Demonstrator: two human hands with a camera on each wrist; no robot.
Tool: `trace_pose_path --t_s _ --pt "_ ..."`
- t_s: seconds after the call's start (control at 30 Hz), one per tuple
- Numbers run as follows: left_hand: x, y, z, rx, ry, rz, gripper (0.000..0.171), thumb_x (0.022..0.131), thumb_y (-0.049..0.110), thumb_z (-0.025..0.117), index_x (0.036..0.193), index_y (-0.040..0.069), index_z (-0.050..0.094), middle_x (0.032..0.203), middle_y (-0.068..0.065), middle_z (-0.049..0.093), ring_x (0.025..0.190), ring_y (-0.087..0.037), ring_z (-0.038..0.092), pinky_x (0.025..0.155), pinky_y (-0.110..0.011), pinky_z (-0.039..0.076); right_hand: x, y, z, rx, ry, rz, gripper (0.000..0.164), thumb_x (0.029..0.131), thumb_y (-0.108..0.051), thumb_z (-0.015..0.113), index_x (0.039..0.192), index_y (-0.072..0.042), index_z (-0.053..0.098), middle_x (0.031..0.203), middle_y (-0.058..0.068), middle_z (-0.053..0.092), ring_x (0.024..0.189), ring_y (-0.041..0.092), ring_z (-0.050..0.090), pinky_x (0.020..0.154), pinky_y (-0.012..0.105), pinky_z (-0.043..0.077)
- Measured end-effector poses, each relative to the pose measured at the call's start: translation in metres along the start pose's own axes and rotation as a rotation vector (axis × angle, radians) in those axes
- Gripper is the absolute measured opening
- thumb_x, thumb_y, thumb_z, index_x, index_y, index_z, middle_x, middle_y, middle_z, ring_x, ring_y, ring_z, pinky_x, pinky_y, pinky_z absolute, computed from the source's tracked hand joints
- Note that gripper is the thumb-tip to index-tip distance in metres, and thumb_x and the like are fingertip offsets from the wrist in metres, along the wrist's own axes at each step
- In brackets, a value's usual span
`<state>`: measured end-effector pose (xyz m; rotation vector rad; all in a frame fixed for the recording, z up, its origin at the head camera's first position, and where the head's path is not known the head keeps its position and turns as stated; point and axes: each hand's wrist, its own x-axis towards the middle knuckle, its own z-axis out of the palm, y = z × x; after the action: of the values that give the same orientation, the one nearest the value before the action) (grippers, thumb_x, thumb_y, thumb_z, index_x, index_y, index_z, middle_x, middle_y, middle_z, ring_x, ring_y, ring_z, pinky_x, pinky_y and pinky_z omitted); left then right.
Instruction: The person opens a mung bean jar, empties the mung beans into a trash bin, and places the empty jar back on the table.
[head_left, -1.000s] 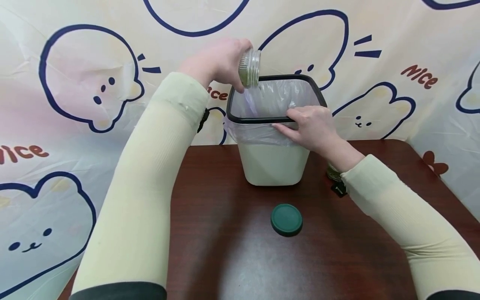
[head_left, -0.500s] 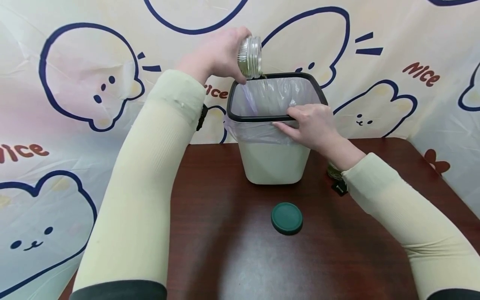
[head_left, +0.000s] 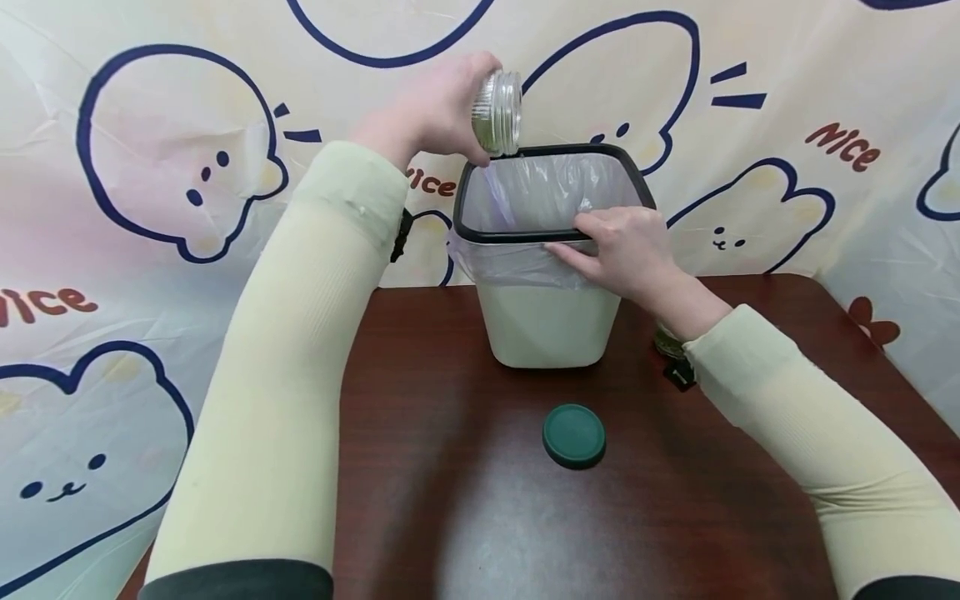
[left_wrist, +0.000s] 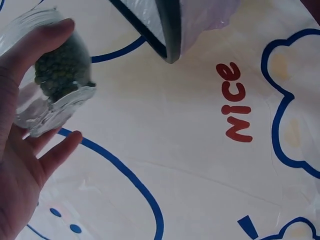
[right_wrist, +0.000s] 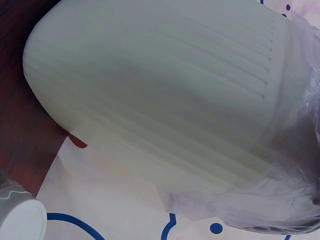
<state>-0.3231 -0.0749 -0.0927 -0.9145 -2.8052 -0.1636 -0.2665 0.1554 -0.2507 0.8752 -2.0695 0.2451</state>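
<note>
My left hand (head_left: 438, 112) grips a ribbed clear glass jar (head_left: 497, 115) and holds it on its side, mouth to the right, over the back left of the bin's rim. Small round green beans (left_wrist: 57, 72) lie inside the jar, in the left wrist view. Below stands a pale green trash bin (head_left: 551, 329) with a black rim ring (head_left: 517, 237) and a translucent bag (head_left: 555, 187) folded over its edge. My right hand (head_left: 633, 250) holds the bin's front right rim, one finger over the ring and the thumb outside against the bag.
A green round lid (head_left: 573, 435) lies on the dark wooden table (head_left: 517, 517) in front of the bin. Something green and glassy (head_left: 667, 343) shows partly behind the right wrist. A white round-ended object (right_wrist: 22, 220) is at the right wrist view's corner. Patterned cloth (head_left: 375, 33) hangs behind.
My left hand has risen with the jar since a second ago. Half a second ago some green bits showed at its mouth; now none show there. The right hand stays on the rim.
</note>
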Motion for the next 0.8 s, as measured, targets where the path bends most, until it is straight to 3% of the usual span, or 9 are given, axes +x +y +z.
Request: trace_pose_path --t_s 0.27,0.4,0.53,0.63,0.8 --pt "0.0003 0.0043 0.0018 0.067 -0.078 -0.013 0.095 0.069 0.015 0.085 0.147 0.003 0.031 0.142 -0.015 0.044 0.128 -0.031 0.044 0.106 -0.041 0.035 -0.0008 -0.0017 0.0001 0.000 -0.023 0.006 0.044 0.087 -0.041 0.068 0.064 -0.008 0.048 0.052 0.006 0.048 0.044 0.025 0.047 0.041 0.032 0.026" --pt "0.0006 0.0042 0.0029 0.068 -0.067 -0.011 0.095 0.070 0.016 0.084 0.147 0.004 0.031 0.142 -0.014 0.044 0.128 -0.030 0.044 0.107 -0.041 0.035 -0.0020 -0.0010 0.0002 -0.003 -0.006 0.002 0.045 0.087 -0.041 0.067 0.064 -0.008 0.048 0.051 0.006 0.048 0.044 0.025 0.047 0.041 0.032 0.026" --pt "0.0009 0.0027 0.0025 0.045 0.002 0.000 0.095 0.070 0.013 0.084 0.148 0.006 0.030 0.143 -0.012 0.043 0.129 -0.027 0.043 0.106 -0.037 0.035 -0.0026 0.0002 -0.0008 -0.003 0.002 0.002 0.045 0.087 -0.041 0.067 0.063 -0.008 0.047 0.051 0.005 0.047 0.043 0.025 0.046 0.041 0.033 0.026" --pt "0.0012 0.0027 0.0022 0.056 0.011 0.002 0.095 0.069 0.012 0.084 0.148 0.006 0.031 0.143 -0.012 0.043 0.129 -0.027 0.043 0.106 -0.037 0.035 -0.0025 0.0002 -0.0011 0.002 -0.006 0.003 0.045 0.087 -0.041 0.068 0.063 -0.009 0.047 0.051 0.005 0.046 0.043 0.024 0.046 0.041 0.032 0.025" --pt "0.0023 0.0047 0.0030 0.078 -0.062 -0.004 0.095 0.069 0.013 0.085 0.148 0.005 0.031 0.143 -0.013 0.043 0.129 -0.030 0.042 0.107 -0.041 0.034 -0.0038 0.0002 -0.0015 0.000 0.000 0.007 0.046 0.087 -0.041 0.068 0.062 -0.009 0.046 0.051 0.004 0.045 0.043 0.024 0.045 0.042 0.032 0.025"
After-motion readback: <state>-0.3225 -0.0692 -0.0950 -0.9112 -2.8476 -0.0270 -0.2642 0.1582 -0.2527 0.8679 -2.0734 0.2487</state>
